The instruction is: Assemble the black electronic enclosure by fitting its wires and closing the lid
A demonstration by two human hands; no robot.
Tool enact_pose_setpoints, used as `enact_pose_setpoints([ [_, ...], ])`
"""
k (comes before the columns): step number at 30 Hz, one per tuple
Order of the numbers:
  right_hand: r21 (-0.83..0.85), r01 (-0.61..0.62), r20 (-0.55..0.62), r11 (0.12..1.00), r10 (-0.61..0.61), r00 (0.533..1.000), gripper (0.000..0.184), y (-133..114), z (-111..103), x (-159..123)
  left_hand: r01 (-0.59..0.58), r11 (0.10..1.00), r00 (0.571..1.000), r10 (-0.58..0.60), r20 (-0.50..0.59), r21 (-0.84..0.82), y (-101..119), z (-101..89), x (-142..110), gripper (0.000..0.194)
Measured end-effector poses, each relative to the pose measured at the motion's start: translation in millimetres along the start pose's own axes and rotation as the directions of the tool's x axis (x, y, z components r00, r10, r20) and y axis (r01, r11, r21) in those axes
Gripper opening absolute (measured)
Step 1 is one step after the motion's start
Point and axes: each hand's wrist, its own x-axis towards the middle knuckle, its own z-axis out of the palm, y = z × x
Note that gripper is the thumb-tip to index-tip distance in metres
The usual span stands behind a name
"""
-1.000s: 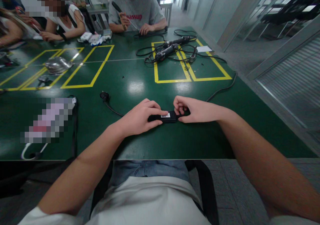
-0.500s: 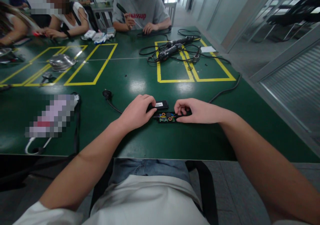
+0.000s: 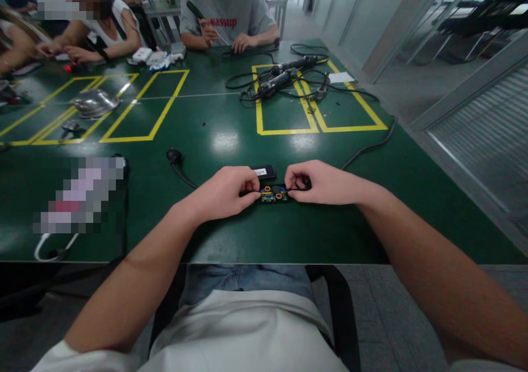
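Note:
In front of me on the green table lies a small black case with its circuit board exposed, showing copper-coloured coils and coloured parts. My left hand pinches the left end of it, where a black cord enters. At the opposite end my right hand is closed around the other black cord close to the board. Just behind the board rests the case's black cover with a white label, partly hidden by my left fingers. The left cord runs to a black plug.
Two black electric screwdrivers with tangled cables lie across yellow-taped boxes at the back right. A metal bowl sits further left. A blurred-out item lies at the near left. Across the table a person holds a screwdriver.
The labelled cover has come off the case and been set down behind it, exposing the board. My left hand has come back from the cover to the board's left end. My right hand stays put.

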Motion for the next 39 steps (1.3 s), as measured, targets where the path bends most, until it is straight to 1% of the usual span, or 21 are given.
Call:
enact_pose_setpoints([
  [3, 0.025, 0.013, -0.011, 1.000, -0.013, 1.000, 0.016, -0.8, -2.2, -1.4, -0.021, 0.999, 0.998, 0.020, -0.059, -0.029, 0.1, -0.5, -1.2, 0.008],
  [5, 0.027, 0.015, -0.011, 1.000, -0.015, 1.000, 0.019, -0.9, -4.6, -2.4, -0.030, 0.999, 0.997, 0.027, -0.074, -0.043, -1.1, -0.6, -1.5, 0.008],
  [10, -0.018, -0.020, 0.025, 1.000, 0.020, 0.999, 0.024, -0.1, -7.6, -2.8, -0.020, 1.000, 1.000, 0.020, 0.009, -0.014, -5.4, 0.3, -0.5, 0.008],
  [12, -0.025, -0.017, 0.033, 1.000, 0.018, 0.999, 0.025, 0.1, -7.7, -2.7, -0.046, 0.999, 0.998, 0.046, -0.029, 0.023, -6.7, 1.1, 0.1, 0.009],
  [14, -0.025, -0.011, 0.044, 1.000, 0.012, 0.999, 0.025, 0.4, -7.8, -2.8, -0.054, 0.996, 0.990, 0.063, -0.122, 0.077, -8.8, 3.1, 1.4, 0.015],
  [16, -0.021, -0.004, 0.047, 1.000, 0.005, 0.999, 0.025, 0.9, -8.2, -3.2, -0.016, 0.992, 0.980, 0.041, -0.196, 0.129, -12.1, 6.2, 3.5, 0.025],
  [18, -0.017, 0.004, 0.045, 1.000, -0.003, 0.999, 0.022, 1.7, -8.7, -3.6, 0.050, 0.984, 0.982, -0.018, -0.189, 0.170, -15.7, 9.5, 6.0, 0.034],
  [20, -0.005, 0.008, 0.046, 1.000, -0.008, 0.999, 0.020, 2.8, -9.1, -4.0, 0.120, 0.973, 0.984, -0.091, -0.150, 0.197, -17.6, 11.4, 8.0, 0.038],
  [21, 0.007, 0.008, 0.048, 1.000, -0.009, 0.999, 0.020, 3.4, -9.3, -4.1, 0.150, 0.968, 0.982, -0.122, -0.148, 0.202, -17.4, 11.4, 8.4, 0.039],
  [23, 0.037, 0.008, 0.054, 0.999, -0.010, 0.998, 0.024, 4.6, -9.4, -3.9, 0.172, 0.967, 0.972, -0.137, -0.190, 0.185, -14.3, 9.3, 7.5, 0.039],
  [25, 0.067, 0.010, 0.057, 0.998, -0.013, 0.998, 0.029, 5.4, -9.4, -3.6, 0.115, 0.983, 0.966, -0.078, -0.246, 0.142, -8.6, 5.7, 4.7, 0.040],
  [27, 0.082, 0.010, 0.058, 0.997, -0.014, 0.998, 0.032, 5.7, -9.3, -3.3, 0.004, 0.996, 0.964, 0.021, -0.264, 0.092, -2.6, 2.5, 1.2, 0.043],
  [28, 0.083, 0.009, 0.059, 0.997, -0.014, 0.998, 0.033, 5.5, -9.3, -3.4, -0.048, 0.996, 0.963, 0.065, -0.262, 0.070, -0.2, 1.6, -0.2, 0.044],
  [29, 0.082, 0.009, 0.061, 0.997, -0.014, 0.998, 0.033, 5.3, -9.3, -3.5, -0.096, 0.994, 0.967, 0.107, -0.233, 0.060, 1.4, 1.3, -1.1, 0.044],
  [31, 0.076, 0.012, 0.069, 0.997, -0.018, 0.997, 0.034, 4.7, -9.6, -4.0, -0.155, 0.986, 0.978, 0.161, -0.135, 0.055, 2.3, 2.6, -1.2, 0.039],
  [33, 0.072, 0.018, 0.080, 0.997, -0.024, 0.997, 0.034, 4.2, -9.9, -4.5, -0.167, 0.984, 0.985, 0.169, -0.033, 0.066, 1.1, 5.1, 0.3, 0.034],
  [34, 0.069, 0.020, 0.083, 0.997, -0.025, 0.996, 0.034, 4.1, -10.1, -4.7, -0.162, 0.984, 0.987, 0.163, -0.006, 0.070, 0.3, 6.3, 1.3, 0.033],
  [39, 0.049, 0.007, 0.080, 0.999, -0.011, 0.997, 0.034, 5.2, -10.5, -4.8, -0.133, 0.989, 0.991, 0.133, 0.010, 0.070, -0.6, 8.2, 3.3, 0.036],
])
